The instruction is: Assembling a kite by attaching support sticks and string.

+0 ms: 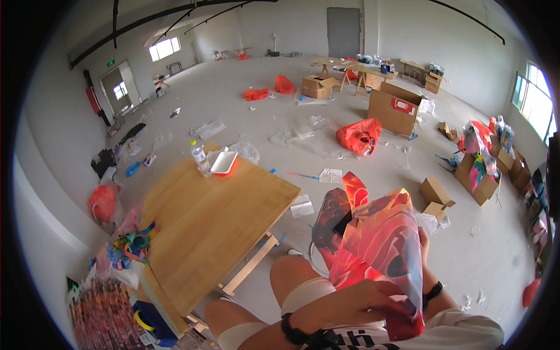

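Nearby, around hands point(376, 296) point(424, 241) curled on red patterned fabric point(382, 239), wooden table point(219, 219) and cardboard box point(435, 193)

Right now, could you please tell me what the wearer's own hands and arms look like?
Both the left hand and the right hand are bare, without gloves. The left wrist has a black wristband, and the right has another black wristband. No sleeve covers either forearm; the white top bears bold black print.
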`<control>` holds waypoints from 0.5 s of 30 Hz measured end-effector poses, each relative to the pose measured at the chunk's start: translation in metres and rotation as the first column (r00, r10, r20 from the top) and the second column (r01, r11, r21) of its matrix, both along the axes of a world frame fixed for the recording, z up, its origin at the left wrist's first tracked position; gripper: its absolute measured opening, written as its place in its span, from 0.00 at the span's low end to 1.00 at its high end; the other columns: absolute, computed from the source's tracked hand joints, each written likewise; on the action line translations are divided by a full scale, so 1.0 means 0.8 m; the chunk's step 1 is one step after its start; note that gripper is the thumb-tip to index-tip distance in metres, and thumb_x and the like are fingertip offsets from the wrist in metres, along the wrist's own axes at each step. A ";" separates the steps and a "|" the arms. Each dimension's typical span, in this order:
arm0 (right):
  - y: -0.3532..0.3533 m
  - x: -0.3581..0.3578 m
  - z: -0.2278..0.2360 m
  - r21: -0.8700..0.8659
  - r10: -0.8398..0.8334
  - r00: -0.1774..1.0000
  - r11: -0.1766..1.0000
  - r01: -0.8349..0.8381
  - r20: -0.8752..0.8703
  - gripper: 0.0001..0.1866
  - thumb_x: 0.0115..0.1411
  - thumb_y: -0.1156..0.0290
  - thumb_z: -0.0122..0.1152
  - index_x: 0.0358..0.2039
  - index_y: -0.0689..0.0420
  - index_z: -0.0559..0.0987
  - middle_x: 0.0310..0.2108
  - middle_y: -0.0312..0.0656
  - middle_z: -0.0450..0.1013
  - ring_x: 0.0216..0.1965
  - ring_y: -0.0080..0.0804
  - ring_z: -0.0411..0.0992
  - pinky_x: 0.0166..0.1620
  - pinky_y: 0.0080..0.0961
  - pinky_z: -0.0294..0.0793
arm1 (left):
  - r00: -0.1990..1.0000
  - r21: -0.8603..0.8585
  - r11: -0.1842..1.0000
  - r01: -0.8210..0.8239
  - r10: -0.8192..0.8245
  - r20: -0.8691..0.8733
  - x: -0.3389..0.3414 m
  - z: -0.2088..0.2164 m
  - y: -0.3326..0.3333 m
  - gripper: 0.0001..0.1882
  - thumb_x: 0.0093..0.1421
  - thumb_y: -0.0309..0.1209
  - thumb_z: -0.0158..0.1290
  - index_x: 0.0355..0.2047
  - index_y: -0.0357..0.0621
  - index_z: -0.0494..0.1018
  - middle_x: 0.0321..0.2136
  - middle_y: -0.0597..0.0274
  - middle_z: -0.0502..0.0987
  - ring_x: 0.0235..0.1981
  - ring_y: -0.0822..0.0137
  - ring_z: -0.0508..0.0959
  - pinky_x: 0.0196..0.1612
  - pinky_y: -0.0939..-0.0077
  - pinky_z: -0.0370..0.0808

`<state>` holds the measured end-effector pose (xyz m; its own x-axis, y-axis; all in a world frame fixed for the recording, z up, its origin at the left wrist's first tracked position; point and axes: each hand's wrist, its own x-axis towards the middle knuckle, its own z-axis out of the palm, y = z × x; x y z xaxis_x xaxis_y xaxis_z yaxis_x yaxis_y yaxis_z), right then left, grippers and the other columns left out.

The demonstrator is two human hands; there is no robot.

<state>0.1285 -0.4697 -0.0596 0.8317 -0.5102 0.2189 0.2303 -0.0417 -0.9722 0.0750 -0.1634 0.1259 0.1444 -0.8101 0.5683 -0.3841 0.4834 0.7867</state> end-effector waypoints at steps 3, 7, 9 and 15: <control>0.035 -0.023 0.013 0.164 0.028 0.997 0.986 -0.017 -0.067 0.11 0.63 0.82 0.42 0.30 0.58 0.74 0.24 0.31 0.70 0.23 0.16 0.66 0.27 0.15 0.66 | 0.985 -0.047 0.985 0.167 -0.169 -0.040 -0.018 0.005 0.052 0.17 0.67 0.32 0.47 0.51 0.34 0.74 0.64 0.30 0.58 0.61 0.39 0.67 0.60 0.59 0.66; 0.058 -0.035 0.014 0.213 0.091 0.994 0.974 -0.075 -0.066 0.12 0.62 0.83 0.41 0.28 0.59 0.74 0.24 0.34 0.70 0.21 0.18 0.64 0.25 0.17 0.65 | 0.848 0.049 0.994 -0.099 0.110 -0.519 -0.094 0.034 0.176 0.20 0.69 0.36 0.50 0.53 0.33 0.69 0.59 0.38 0.68 0.59 0.48 0.71 0.64 0.51 0.62; 0.060 -0.037 0.009 0.173 0.186 0.982 0.969 -0.178 -0.034 0.07 0.63 0.79 0.46 0.34 0.57 0.74 0.26 0.36 0.70 0.22 0.20 0.66 0.28 0.17 0.68 | 0.778 -0.004 0.863 -0.505 0.453 -0.435 -0.125 0.024 0.217 0.15 0.68 0.34 0.51 0.43 0.32 0.77 0.56 0.38 0.71 0.53 0.49 0.76 0.59 0.59 0.70; 0.151 -0.012 0.074 0.065 0.595 0.786 0.802 -0.593 -0.169 0.12 0.69 0.67 0.46 0.46 0.59 0.74 0.36 0.40 0.74 0.35 0.28 0.74 0.39 0.25 0.75 | -0.228 0.195 -0.134 -0.971 0.751 -0.619 -0.188 0.020 0.331 0.21 0.69 0.41 0.50 0.51 0.35 0.72 0.56 0.45 0.70 0.53 0.53 0.75 0.55 0.62 0.72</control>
